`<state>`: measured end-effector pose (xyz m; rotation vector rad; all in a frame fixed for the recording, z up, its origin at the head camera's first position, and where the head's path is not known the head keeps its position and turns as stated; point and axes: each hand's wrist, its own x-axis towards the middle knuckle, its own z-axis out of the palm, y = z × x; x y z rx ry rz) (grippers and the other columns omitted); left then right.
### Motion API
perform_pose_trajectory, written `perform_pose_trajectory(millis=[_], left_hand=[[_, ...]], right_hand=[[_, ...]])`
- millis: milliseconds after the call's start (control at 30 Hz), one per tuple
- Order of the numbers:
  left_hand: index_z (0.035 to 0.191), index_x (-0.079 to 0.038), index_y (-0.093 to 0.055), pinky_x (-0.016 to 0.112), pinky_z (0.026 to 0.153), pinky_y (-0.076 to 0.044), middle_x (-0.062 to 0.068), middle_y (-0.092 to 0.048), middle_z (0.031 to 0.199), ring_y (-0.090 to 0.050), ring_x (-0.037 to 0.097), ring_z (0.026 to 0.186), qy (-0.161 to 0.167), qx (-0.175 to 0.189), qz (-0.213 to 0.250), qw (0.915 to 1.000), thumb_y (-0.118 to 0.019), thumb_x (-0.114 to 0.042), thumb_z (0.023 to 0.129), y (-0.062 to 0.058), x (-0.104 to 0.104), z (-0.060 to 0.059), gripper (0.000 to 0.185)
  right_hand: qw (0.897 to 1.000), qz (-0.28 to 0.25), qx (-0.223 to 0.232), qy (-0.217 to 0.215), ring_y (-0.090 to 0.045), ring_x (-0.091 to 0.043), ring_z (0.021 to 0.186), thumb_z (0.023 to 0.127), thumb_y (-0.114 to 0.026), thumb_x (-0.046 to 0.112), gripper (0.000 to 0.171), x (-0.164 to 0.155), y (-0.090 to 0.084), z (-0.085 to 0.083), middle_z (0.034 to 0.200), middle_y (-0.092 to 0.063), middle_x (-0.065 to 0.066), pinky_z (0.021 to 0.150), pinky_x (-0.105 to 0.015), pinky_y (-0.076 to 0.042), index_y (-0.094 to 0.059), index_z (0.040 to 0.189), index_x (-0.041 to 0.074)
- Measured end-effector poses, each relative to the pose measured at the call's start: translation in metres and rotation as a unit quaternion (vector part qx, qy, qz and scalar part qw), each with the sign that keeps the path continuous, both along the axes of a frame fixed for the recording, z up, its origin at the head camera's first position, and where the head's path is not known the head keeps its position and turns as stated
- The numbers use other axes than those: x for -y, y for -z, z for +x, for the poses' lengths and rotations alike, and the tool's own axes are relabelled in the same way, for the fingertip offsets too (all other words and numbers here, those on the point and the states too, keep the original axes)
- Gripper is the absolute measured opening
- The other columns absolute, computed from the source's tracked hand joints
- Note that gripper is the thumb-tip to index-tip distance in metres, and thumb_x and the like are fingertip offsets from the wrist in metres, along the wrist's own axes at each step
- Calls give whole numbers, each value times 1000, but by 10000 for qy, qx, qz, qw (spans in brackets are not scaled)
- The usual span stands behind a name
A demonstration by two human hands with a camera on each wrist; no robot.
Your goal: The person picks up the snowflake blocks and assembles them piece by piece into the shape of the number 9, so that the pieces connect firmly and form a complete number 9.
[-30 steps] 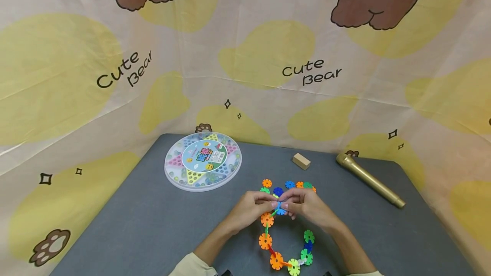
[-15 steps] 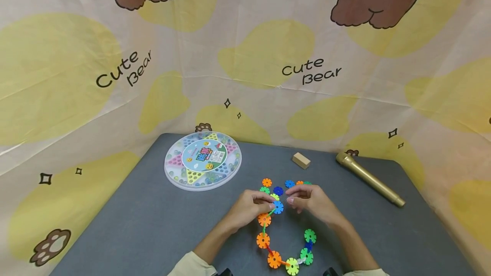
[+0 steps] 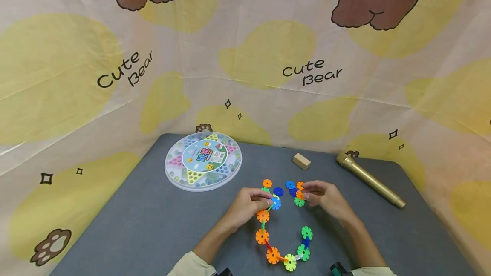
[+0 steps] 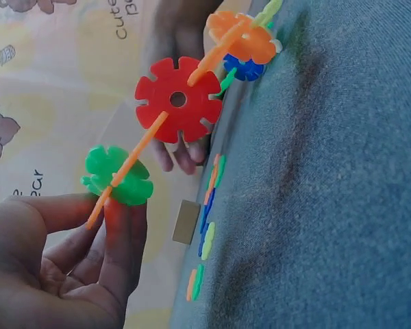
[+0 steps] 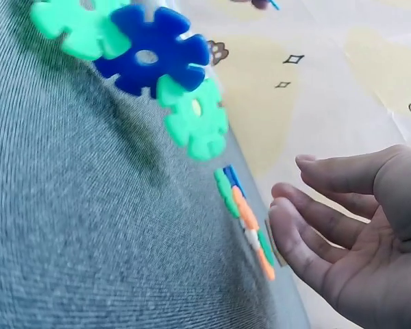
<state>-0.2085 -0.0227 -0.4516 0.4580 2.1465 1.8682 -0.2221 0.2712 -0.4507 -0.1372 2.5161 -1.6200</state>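
Observation:
My left hand (image 3: 249,205) pinches the upper end of a chain of notched plastic snowflake discs, right at a blue disc (image 3: 275,202). In the left wrist view a green disc (image 4: 129,177) stands at the fingertips, with a red disc (image 4: 161,92) further along. From there the chain curves down past orange discs (image 3: 262,237) and a yellow-green disc (image 3: 290,262), ending at a green disc (image 3: 307,233). My right hand (image 3: 327,201) has its fingertips beside an orange loose disc (image 3: 300,195); in the right wrist view its thumb and fingers are apart, gripping nothing.
Several loose discs lie behind the hands, among them an orange disc (image 3: 267,183) and a dark blue disc (image 3: 278,191). Further back are a round marble-game box (image 3: 192,186), a wooden block (image 3: 301,161) and a gold microphone-shaped stick (image 3: 372,181). A printed cloth (image 3: 245,71) hangs behind the table.
My right hand has let go of the chain's upper end and moved right to the loose discs. My left hand keeps its pinch and has shifted slightly back, the chain moving with it.

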Motion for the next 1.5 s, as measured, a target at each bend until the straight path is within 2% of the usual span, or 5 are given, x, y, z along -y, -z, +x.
perform_pose_trajectory(millis=[300,567,967,1267,1500], left_hand=[[112,-7,-82,23,77,-57,5,-80,104,-71,12,86,10,82,-37,10000,-76,-18,98,0,0,1,19],[111,-8,-82,26,79,-58,3,-80,105,-72,13,89,48,142,-78,9999,-76,-18,98,1,-2,2,18],[111,-6,-80,26,80,-57,3,-79,100,-71,12,87,35,187,-239,9995,-76,-18,98,2,-2,3,18],[110,-5,-79,28,76,-55,5,-78,97,-68,12,83,-30,145,-249,9996,-76,-16,98,4,-3,3,17],[113,-5,-79,27,76,-54,5,-79,99,-70,12,86,3,228,-258,9994,-75,-15,98,3,-3,3,19]], right_hand=[[9981,541,-59,-282,-70,-28,107,98,-73,7,38,0,7,-3,131,-71,-21,82,-33,-61,-68,135,-2],[9928,1113,-122,-425,-66,-26,107,95,-78,8,39,2,8,-4,127,-73,-12,94,-41,-57,-72,133,4],[9911,1233,-307,-393,-58,-22,85,81,-76,-18,44,1,10,-2,98,-67,-9,68,-26,-53,-75,122,-1],[9877,1556,-135,-69,-56,-19,77,84,-84,-3,16,-1,8,0,82,-64,-3,64,-27,-46,-79,98,3],[9899,1317,-145,-510,-57,-19,75,87,-89,21,17,-1,0,0,84,-68,-1,62,-29,-49,-80,93,8]])
